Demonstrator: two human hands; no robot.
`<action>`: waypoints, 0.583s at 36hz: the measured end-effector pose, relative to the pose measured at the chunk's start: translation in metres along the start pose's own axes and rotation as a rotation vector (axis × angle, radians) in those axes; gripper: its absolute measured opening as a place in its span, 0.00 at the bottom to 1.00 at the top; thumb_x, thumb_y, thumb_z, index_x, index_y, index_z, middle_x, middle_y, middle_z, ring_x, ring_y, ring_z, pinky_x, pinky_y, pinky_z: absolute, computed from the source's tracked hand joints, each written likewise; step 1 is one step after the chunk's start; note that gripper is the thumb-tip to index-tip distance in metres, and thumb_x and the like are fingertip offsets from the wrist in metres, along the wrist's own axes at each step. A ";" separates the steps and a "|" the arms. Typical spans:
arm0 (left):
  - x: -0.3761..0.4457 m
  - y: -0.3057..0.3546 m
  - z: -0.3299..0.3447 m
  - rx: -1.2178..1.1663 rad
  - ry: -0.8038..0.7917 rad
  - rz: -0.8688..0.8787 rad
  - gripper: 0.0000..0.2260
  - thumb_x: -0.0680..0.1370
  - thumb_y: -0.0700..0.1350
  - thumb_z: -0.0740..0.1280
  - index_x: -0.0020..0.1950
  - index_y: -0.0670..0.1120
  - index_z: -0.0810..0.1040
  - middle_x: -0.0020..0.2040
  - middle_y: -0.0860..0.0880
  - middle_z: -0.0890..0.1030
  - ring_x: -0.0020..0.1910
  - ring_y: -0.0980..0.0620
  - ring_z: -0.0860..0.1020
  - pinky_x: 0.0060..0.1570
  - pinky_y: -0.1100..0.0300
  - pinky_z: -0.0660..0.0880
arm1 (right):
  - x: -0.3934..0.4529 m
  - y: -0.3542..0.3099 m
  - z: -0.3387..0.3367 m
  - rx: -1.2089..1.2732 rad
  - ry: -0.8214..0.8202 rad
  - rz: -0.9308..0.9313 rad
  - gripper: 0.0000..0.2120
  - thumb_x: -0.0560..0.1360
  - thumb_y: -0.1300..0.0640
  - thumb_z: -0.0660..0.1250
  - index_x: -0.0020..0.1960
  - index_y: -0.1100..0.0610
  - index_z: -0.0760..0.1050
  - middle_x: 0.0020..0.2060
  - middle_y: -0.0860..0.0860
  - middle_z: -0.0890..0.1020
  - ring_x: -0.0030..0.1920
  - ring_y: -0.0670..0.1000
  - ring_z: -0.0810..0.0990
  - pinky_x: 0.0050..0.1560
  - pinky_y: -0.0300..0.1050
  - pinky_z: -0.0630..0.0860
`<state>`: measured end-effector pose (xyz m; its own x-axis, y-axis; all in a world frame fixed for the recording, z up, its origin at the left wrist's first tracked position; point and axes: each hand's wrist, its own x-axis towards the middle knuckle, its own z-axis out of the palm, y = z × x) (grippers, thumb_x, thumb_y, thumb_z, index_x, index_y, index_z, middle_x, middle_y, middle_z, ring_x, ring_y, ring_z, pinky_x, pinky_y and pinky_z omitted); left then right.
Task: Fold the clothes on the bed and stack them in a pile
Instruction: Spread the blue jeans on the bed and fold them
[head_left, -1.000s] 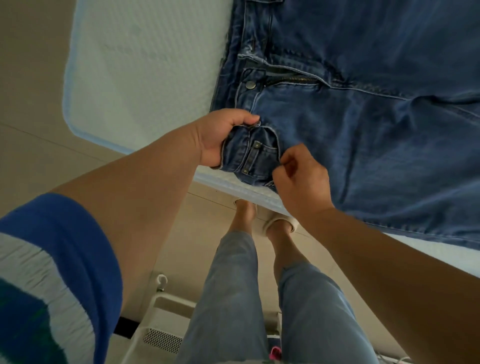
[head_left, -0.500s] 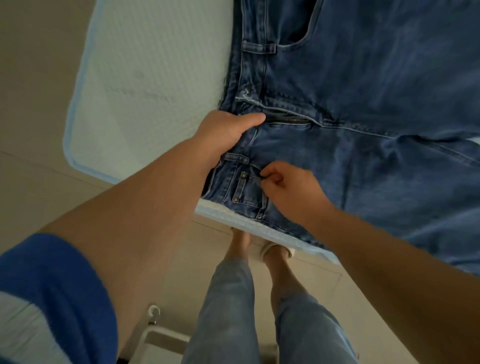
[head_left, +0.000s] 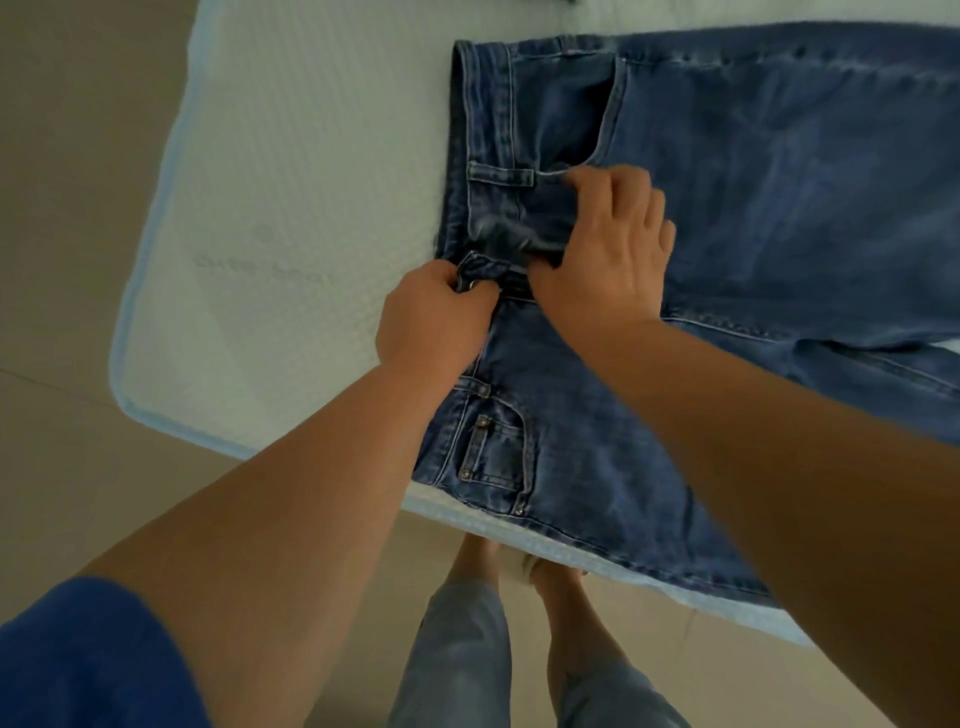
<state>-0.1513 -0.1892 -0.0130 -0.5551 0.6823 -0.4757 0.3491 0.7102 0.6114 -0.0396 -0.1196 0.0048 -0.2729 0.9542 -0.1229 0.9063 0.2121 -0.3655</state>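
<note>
At the fly, your left hand (head_left: 434, 317) pinches the button tab while your right hand (head_left: 605, 249) grips jeans (head_left: 753, 208) at one o'clock (pull both flaps level before fastening).

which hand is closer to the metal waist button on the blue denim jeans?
Left. The left hand pinches the waistband right at the metal waist button of the blue denim jeans; the right hand grips the fly fabric just beside it.

Your bed (head_left: 291, 208) has a pale quilted cover with a light blue edge. A pair of blue jeans (head_left: 753, 208) lies spread flat on it, waistband toward the bare left side.
</note>
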 end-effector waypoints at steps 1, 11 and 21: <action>-0.001 0.001 -0.001 0.010 -0.001 0.005 0.18 0.71 0.52 0.68 0.27 0.50 0.65 0.21 0.56 0.68 0.22 0.61 0.67 0.23 0.61 0.57 | 0.002 0.004 0.000 -0.022 -0.086 0.036 0.28 0.69 0.56 0.69 0.68 0.54 0.66 0.61 0.54 0.71 0.59 0.56 0.68 0.57 0.48 0.63; 0.003 0.014 -0.015 0.151 0.046 0.142 0.13 0.73 0.45 0.68 0.58 0.48 0.76 0.48 0.51 0.75 0.45 0.54 0.73 0.41 0.61 0.67 | -0.016 0.016 -0.014 0.348 0.137 -0.073 0.07 0.76 0.59 0.64 0.46 0.63 0.79 0.41 0.56 0.74 0.43 0.55 0.70 0.43 0.46 0.68; 0.060 0.094 -0.002 -1.172 -0.565 -0.324 0.15 0.77 0.53 0.62 0.48 0.42 0.81 0.45 0.43 0.84 0.43 0.47 0.83 0.45 0.54 0.79 | -0.016 0.015 -0.011 0.391 0.102 -0.072 0.15 0.75 0.53 0.60 0.48 0.63 0.80 0.45 0.56 0.78 0.47 0.58 0.73 0.49 0.56 0.72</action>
<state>-0.1538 -0.0818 0.0170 -0.0040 0.6921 -0.7218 -0.7446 0.4797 0.4641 -0.0175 -0.1293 0.0117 -0.2801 0.9600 0.0008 0.6896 0.2018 -0.6955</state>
